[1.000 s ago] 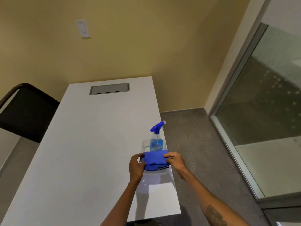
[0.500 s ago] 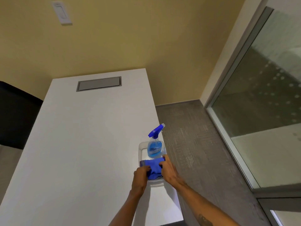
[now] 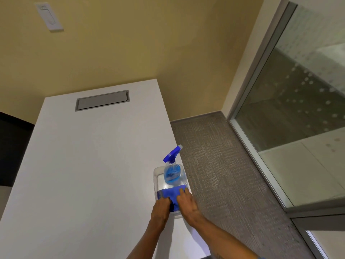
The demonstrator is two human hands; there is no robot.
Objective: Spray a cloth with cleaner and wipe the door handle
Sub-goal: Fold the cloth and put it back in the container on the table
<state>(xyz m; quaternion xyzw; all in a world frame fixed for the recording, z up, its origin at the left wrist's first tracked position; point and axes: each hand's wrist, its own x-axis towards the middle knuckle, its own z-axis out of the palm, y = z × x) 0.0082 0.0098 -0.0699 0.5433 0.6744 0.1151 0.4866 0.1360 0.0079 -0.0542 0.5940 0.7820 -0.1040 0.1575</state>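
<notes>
A blue cloth lies folded in the near half of a clear plastic tray at the right edge of a white table. Both my hands rest on the cloth: my left hand covers its near left part, my right hand lies flat on its right side with the fingers on the fabric. A spray bottle with blue liquid and a blue trigger head stands upright in the far end of the tray, nozzle pointing right. No door handle is in view.
A grey cable hatch is set into the table's far end. A yellow wall with a light switch is behind it. Grey carpet lies to the right, bounded by a glass partition. A dark chair is at the left.
The cloth has gone down from held above the tray into it, and both hands now press on it. The camera has shifted left and closer.
</notes>
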